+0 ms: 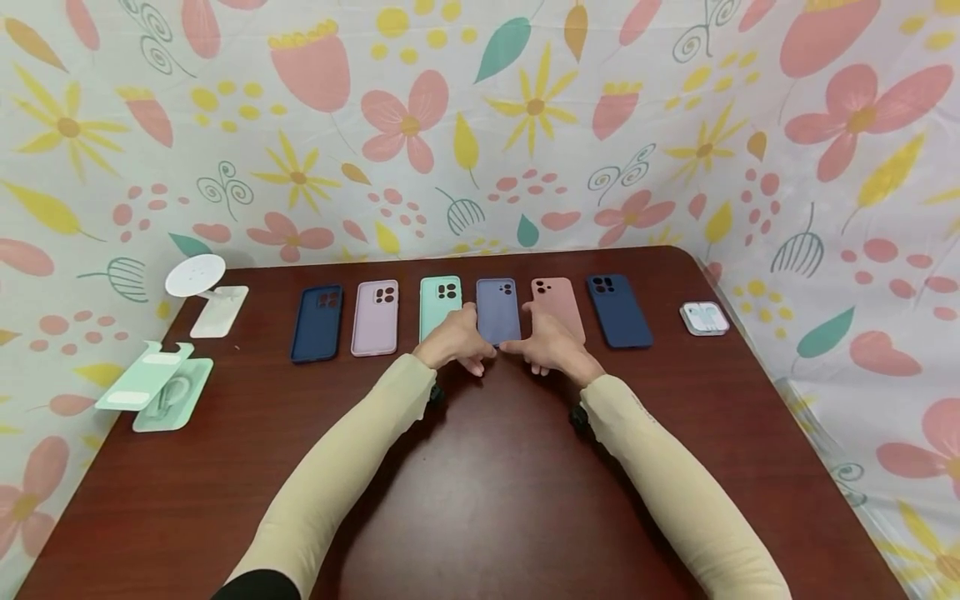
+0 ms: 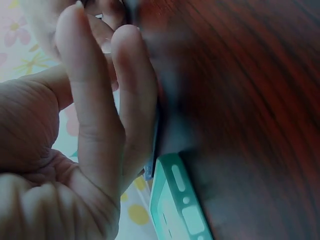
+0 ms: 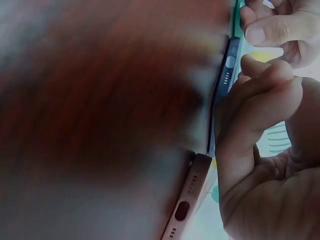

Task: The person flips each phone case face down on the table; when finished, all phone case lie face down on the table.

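We pinch the near end of the lavender-blue silicone phone case [image 1: 498, 310] with left hand [image 1: 452, 340] and right hand [image 1: 552, 343], between mint-green case [image 1: 438, 302] and pink case [image 1: 557, 305].

The table [image 1: 480, 500] looks like dark red-brown wood veneer with a smooth, slightly glossy finish and fine grain. The periwinkle phone case [image 1: 498, 310], the mint phone case [image 1: 439, 302] and the pink phone case [image 1: 557, 302] look like soft matt silicone. The sleeves [image 1: 352, 467] are smooth beige knit cloth. The flowered backdrop [image 1: 480, 125] looks like thin printed fabric, creased.
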Available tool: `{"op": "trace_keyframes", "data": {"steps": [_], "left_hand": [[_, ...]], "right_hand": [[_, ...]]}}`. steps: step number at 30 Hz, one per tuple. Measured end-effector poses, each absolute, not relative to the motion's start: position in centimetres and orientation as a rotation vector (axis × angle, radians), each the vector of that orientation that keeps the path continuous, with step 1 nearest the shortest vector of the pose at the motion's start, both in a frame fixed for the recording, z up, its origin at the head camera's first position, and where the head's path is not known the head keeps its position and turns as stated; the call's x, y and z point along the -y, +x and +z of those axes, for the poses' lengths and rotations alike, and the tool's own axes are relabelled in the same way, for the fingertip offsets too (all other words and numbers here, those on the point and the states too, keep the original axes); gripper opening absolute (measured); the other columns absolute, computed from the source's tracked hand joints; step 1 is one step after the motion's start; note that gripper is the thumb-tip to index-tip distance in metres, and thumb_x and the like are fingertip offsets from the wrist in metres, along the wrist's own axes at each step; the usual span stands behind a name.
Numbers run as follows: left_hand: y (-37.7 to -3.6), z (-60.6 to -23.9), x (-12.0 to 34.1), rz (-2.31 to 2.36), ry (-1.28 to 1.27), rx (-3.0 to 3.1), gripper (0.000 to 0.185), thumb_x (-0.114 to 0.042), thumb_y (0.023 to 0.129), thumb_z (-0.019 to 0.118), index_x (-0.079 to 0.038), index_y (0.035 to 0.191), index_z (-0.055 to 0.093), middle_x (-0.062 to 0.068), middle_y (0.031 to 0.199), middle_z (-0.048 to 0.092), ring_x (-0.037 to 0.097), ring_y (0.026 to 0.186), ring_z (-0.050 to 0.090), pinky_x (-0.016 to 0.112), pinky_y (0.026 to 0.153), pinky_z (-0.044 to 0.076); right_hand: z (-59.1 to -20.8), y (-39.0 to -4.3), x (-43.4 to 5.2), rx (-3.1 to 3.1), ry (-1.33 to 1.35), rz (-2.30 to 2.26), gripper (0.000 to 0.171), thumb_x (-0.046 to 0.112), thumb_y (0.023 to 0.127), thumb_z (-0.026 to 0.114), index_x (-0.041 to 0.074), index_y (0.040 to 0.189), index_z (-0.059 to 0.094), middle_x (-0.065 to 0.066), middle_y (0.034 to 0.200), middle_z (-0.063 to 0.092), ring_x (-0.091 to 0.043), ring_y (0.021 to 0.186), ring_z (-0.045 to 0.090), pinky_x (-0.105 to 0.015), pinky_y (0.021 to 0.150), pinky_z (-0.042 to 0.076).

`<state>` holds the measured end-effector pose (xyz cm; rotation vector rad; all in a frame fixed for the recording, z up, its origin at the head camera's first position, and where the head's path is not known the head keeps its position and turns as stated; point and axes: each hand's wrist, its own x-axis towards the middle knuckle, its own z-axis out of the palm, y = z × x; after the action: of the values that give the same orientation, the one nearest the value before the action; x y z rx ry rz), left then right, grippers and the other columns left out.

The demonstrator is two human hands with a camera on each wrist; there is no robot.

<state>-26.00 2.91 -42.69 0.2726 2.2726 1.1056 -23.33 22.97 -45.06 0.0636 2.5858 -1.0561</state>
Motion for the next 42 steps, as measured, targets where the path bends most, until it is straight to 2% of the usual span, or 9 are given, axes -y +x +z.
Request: {"op": "trace_keyframes", "data": {"steps": [5, 8, 12, 15, 19, 29, 34, 38, 42], "left_hand": [[-25.9, -42.9, -3.1, 1.058, 0.277, -2.297, 0.101, -0.009, 0.095, 0.082, 0.008, 0.169, 0.015, 0.012, 0.086, 0.072, 0.011, 0.049, 0.070, 0.025, 0.072, 0.067], [-25.9, -43.0, -3.2, 1.050, 0.281, -2.295, 0.103, -0.010, 0.095, 0.081, 0.009, 0.169, 0.012, 0.010, 0.083, 0.070, 0.010, 0.048, 0.069, 0.024, 0.073, 0.067], [-25.8, -43.1, -3.4, 1.085, 0.256, -2.275, 0.111, -0.017, 0.098, 0.081, 0.010, 0.170, 0.001, 0.011, 0.080, 0.068, 0.011, 0.046, 0.068, 0.026, 0.068, 0.067], [-25.8, -43.1, -3.5, 1.106, 0.235, -2.271, 0.109, -0.019, 0.102, 0.076, 0.009, 0.170, -0.004, 0.012, 0.079, 0.067, 0.012, 0.045, 0.068, 0.027, 0.062, 0.066], [-25.8, -43.1, -3.7, 1.116, 0.226, -2.269, 0.103, -0.014, 0.104, 0.070, 0.006, 0.172, -0.006, 0.012, 0.077, 0.065, 0.014, 0.045, 0.067, 0.028, 0.058, 0.066], [-26.0, -43.4, -3.7, 1.038, 0.267, -2.289, 0.098, -0.011, 0.108, 0.064, 0.001, 0.173, -0.008, 0.011, 0.076, 0.066, 0.015, 0.048, 0.068, 0.028, 0.062, 0.066], [-25.9, -43.7, -3.8, 1.125, 0.249, -2.286, 0.091, -0.018, 0.108, 0.064, 0.005, 0.173, 0.003, 0.009, 0.074, 0.063, 0.015, 0.047, 0.068, 0.031, 0.061, 0.067], [-25.8, -44.0, -4.1, 1.204, 0.206, -2.315, 0.088, -0.031, 0.104, 0.065, 0.007, 0.169, 0.019, 0.008, 0.074, 0.061, 0.015, 0.046, 0.066, 0.035, 0.057, 0.068], [-25.7, -44.1, -4.5, 1.250, 0.190, -2.351, 0.077, -0.048, 0.098, 0.070, 0.006, 0.146, 0.047, 0.011, 0.078, 0.063, 0.015, 0.044, 0.064, 0.038, 0.056, 0.068]], "right_hand": [[-45.8, -24.3, -22.5, -2.554, 0.094, -1.027, 0.107, 0.036, 0.097, 0.084, 0.002, 0.172, 0.016, -0.010, 0.064, 0.069, -0.024, 0.051, 0.068, -0.038, 0.052, 0.063], [-45.7, -24.4, -22.2, -2.548, 0.101, -1.015, 0.103, 0.032, 0.098, 0.083, 0.001, 0.172, 0.018, -0.010, 0.065, 0.068, -0.022, 0.050, 0.067, -0.036, 0.051, 0.062], [-45.2, -24.0, -21.9, -2.560, 0.119, -1.018, 0.095, 0.029, 0.100, 0.080, 0.001, 0.170, 0.022, -0.007, 0.066, 0.067, -0.018, 0.048, 0.063, -0.032, 0.049, 0.059], [-44.9, -23.7, -21.8, -2.567, 0.132, -1.031, 0.091, 0.028, 0.100, 0.079, 0.003, 0.169, 0.025, -0.006, 0.069, 0.066, -0.015, 0.047, 0.061, -0.029, 0.049, 0.058], [-44.8, -23.5, -21.9, -2.562, 0.127, -1.054, 0.091, 0.028, 0.101, 0.078, 0.002, 0.169, 0.023, -0.005, 0.069, 0.065, -0.013, 0.047, 0.060, -0.027, 0.048, 0.057], [-44.8, -23.2, -22.2, -2.545, 0.127, -1.127, 0.088, 0.023, 0.101, 0.079, 0.000, 0.167, 0.026, -0.007, 0.073, 0.067, -0.013, 0.049, 0.064, -0.029, 0.050, 0.061], [-44.8, -23.0, -22.2, -2.557, 0.103, -1.174, 0.086, 0.019, 0.101, 0.077, -0.001, 0.167, 0.025, -0.008, 0.073, 0.067, -0.014, 0.049, 0.065, -0.031, 0.052, 0.063], [-44.7, -22.8, -22.2, -2.599, 0.055, -1.216, 0.083, 0.016, 0.101, 0.075, 0.000, 0.166, 0.026, -0.008, 0.070, 0.067, -0.016, 0.050, 0.066, -0.032, 0.053, 0.063], [-44.5, -22.4, -21.9, -2.645, 0.007, -1.250, 0.083, 0.013, 0.100, 0.076, 0.002, 0.165, 0.026, -0.010, 0.073, 0.068, -0.018, 0.052, 0.066, -0.032, 0.054, 0.062]]}}
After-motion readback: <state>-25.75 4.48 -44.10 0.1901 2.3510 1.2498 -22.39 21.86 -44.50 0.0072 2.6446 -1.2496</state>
